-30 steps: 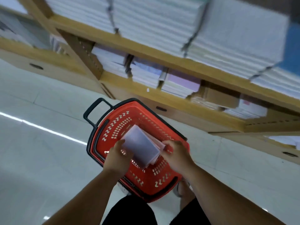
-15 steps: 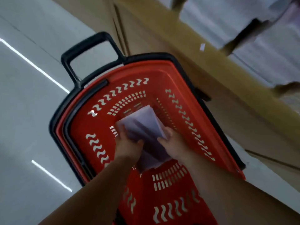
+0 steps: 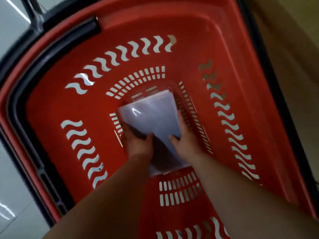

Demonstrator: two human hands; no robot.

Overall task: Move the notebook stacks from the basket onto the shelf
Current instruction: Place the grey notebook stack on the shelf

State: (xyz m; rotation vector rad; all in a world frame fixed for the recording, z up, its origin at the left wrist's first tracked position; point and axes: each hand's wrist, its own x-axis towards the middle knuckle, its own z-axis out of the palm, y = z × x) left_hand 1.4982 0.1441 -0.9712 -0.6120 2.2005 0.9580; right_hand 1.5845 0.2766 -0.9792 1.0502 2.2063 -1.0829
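Red basket (image 3: 215, 40) holds the notebook stack (image 3: 151, 118) low on its floor; our left hand (image 3: 138, 145) and right hand (image 3: 185, 144) grip its sides, thumbs curled on top. We judge the glossy stack may slip from us when lifted.

The pale, glossy tiled floor (image 3: 12, 187) carries a red plastic basket (image 3: 224, 49) with a black rim and handle. Pale floor shows through its slotted bottom. The tan wooden base of the shelf (image 3: 293, 57) stands just beside its right side.
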